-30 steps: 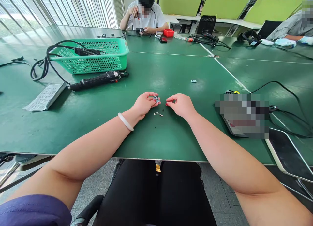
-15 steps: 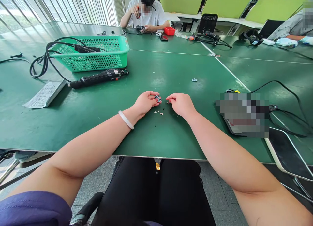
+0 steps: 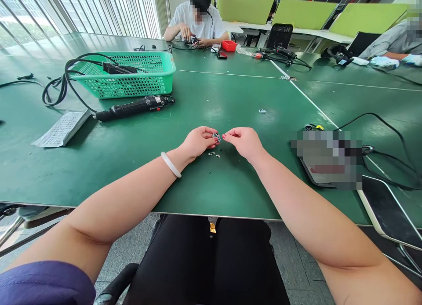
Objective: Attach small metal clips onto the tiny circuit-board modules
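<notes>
Between thumb and fingers, my left hand (image 3: 200, 142) holds a small grey metal-looking part (image 3: 216, 137) with fine openings; its exact kind is too small to make out. Close to its right side is my right hand (image 3: 243, 140), thumb and forefinger pinched together. Whatever that pinch holds, if anything, is hidden. Just below the hands, a tiny pale rectangular frame (image 3: 211, 153) and a tiny pinkish piece (image 3: 218, 156) lie on the green table (image 3: 184, 186). Another small light part (image 3: 262, 111) lies farther back to the right.
A green basket (image 3: 132, 85) with a cable stands back left, with a black electric screwdriver (image 3: 133, 108) and a paper pad (image 3: 62, 128) before it. On the right are a blurred-out device (image 3: 326, 160) and a phone (image 3: 389, 208). A person (image 3: 198, 23) sits across the table.
My right hand has come closer to the part in my left hand, its fingertips now almost touching it. Across the table, the other person's raised hand has come down to the object there.
</notes>
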{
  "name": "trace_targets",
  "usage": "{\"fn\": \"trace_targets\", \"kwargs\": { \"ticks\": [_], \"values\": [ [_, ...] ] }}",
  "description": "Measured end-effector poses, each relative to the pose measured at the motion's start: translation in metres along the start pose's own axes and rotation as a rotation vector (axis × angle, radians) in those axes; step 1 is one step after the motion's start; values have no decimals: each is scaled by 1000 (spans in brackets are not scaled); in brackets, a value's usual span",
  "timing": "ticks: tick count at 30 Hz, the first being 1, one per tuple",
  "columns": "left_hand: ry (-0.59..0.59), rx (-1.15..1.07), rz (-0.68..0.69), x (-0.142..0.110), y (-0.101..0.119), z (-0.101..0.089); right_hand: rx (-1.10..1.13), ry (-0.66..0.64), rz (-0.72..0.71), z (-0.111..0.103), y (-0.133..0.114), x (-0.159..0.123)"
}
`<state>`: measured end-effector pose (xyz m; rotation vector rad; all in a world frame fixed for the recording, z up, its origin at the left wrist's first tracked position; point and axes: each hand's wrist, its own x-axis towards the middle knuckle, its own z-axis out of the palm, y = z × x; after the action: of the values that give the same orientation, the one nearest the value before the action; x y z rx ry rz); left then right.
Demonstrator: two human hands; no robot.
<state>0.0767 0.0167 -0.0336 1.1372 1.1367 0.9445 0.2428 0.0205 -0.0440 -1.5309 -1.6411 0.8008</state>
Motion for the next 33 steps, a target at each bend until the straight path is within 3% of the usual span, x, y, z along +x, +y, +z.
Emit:
{"fn": "trace_targets", "kwargs": {
  "ticks": [11, 21, 33],
  "values": [
    [-80, -98, -11, 0, -2, 1, 200, 13, -42, 4, -1, -3],
    [-69, -80, -9, -3, 1, 2, 417, -58, 232, 1, -2, -1],
    [-68, -128, -20, -1, -1, 2, 350, -45, 146, 2, -2, -1]
  ]
}}
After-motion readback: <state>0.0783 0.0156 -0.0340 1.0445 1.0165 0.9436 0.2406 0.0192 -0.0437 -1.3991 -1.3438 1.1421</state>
